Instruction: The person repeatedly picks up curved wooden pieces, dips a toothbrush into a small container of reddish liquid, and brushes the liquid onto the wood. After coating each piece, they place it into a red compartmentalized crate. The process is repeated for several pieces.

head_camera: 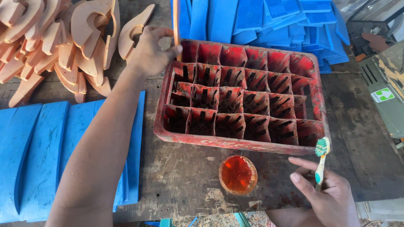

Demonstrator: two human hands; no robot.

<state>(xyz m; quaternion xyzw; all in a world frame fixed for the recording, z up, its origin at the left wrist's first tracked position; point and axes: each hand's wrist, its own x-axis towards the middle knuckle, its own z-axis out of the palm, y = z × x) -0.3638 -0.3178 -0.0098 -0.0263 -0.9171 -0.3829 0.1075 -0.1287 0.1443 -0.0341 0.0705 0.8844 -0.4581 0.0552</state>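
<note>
1. So, left hand [149, 52] is pinched on a thin orange-edged piece [176, 25], standing it upright at the far-left corner of the red crate [235, 145].
2. Crate cells all look empty.
3. Small cup [237, 174] in front holds orange-red liquid.
4. Right hand [326, 195] loosely grips a toothbrush [321, 162], bristles up. Looks like coating is underway; a dip seems needed next.

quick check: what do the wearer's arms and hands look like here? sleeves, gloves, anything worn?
Both are bare. The left hand and its long forearm show no glove, sleeve, watch or ring up to the frame edge. The right hand is also ungloved, with short plain nails and no ring visible; its wrist is cut off by the frame, so a sleeve there cannot be judged.
</note>
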